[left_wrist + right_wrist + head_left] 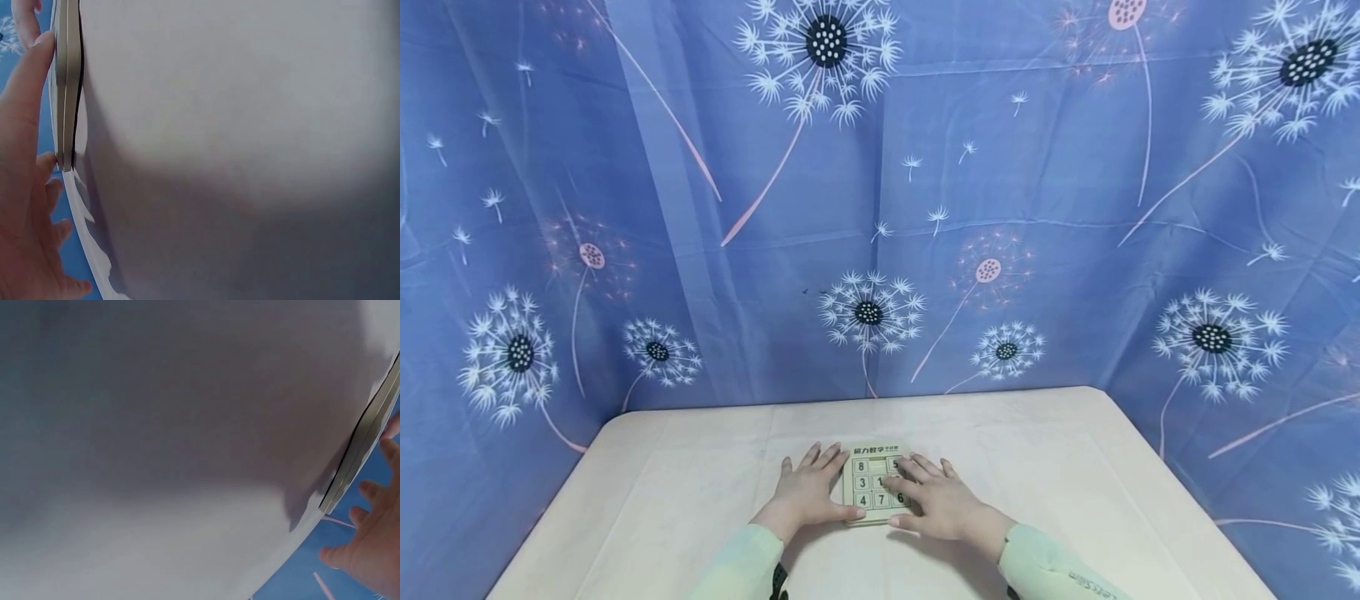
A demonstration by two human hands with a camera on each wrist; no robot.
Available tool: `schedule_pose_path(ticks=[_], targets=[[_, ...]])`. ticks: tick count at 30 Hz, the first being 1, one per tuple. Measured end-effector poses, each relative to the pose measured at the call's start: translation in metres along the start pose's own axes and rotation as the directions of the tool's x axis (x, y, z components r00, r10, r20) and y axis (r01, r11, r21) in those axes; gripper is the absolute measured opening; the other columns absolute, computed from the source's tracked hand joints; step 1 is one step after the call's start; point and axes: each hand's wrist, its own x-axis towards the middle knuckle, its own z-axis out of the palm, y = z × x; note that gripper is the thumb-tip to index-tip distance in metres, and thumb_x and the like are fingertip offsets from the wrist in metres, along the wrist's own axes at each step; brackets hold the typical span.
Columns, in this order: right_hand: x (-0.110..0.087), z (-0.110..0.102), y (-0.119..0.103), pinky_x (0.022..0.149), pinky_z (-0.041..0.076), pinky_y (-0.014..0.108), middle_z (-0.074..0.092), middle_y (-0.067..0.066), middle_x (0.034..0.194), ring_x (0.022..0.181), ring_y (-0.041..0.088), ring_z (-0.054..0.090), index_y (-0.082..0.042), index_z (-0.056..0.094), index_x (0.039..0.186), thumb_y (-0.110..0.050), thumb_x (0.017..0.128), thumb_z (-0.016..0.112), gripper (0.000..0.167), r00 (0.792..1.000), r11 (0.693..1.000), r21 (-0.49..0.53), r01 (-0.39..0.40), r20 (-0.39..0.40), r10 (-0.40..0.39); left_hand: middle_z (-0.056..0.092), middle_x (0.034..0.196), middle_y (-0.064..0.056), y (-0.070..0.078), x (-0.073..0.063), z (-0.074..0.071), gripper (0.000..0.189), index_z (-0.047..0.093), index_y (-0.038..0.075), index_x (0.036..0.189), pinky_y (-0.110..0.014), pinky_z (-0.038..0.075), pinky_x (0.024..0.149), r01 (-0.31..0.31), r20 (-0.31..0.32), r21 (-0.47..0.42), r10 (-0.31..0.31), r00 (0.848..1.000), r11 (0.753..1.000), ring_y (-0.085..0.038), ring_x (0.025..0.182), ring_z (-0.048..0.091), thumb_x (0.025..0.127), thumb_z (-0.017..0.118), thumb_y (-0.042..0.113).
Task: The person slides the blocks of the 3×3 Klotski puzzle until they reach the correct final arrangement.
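Observation:
A pale green sliding number puzzle (868,523) lies flat in front of me. Its tiles show 8 and 5 in the top row with a gap (877,467) between them, 3 and 1 in the middle, and 4, 7, 6 at the bottom. My left hand (808,493) lies along the left side, fingers spread, its thumb on the lower left corner. From the right, my right hand (946,502) reaches over the board with the index fingertip at the 1 tile. Those fingers hide the middle-row right tile. Both wrist views show the puzzle's edge (72,81) (359,447) side-on.
A cream-covered table (1045,450) carries the puzzle. Blue cloth (760,333) printed with dandelions hangs behind the table and along both sides. Light green sleeves (737,562) cover both forearms.

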Motion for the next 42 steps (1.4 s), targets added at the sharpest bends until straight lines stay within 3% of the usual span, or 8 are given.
schedule_pose_path(ticks=[17,42], targets=[[0.005,0.004,-0.002,0.119,0.028,0.075,0.042,0.01,0.164,0.153,0.038,0.037,-0.03,0.056,0.148,-0.066,0.095,0.055,0.064,1.0,1.0,-0.009,-0.013,0.006,0.013,0.046,0.163,-0.002,0.003,0.003,-0.002,0.108,0.048,0.015,0.154,-0.077,0.023,0.12,-0.025,0.012,0.066,0.024,1.0,0.997,-0.035,0.155,0.036,0.07,0.077,0.076],[0.024,0.001,0.001,0.117,0.028,0.077,0.042,0.015,0.163,0.152,0.043,0.035,-0.023,0.057,0.147,-0.063,0.095,0.057,0.066,0.999,0.998,0.036,-0.051,-0.013,0.052,0.043,0.164,-0.003,0.0,0.006,-0.002,0.104,0.048,0.017,0.154,-0.074,0.028,0.12,-0.052,0.036,0.049,0.05,0.998,0.997,-0.036,0.154,0.036,0.072,0.078,0.073]])
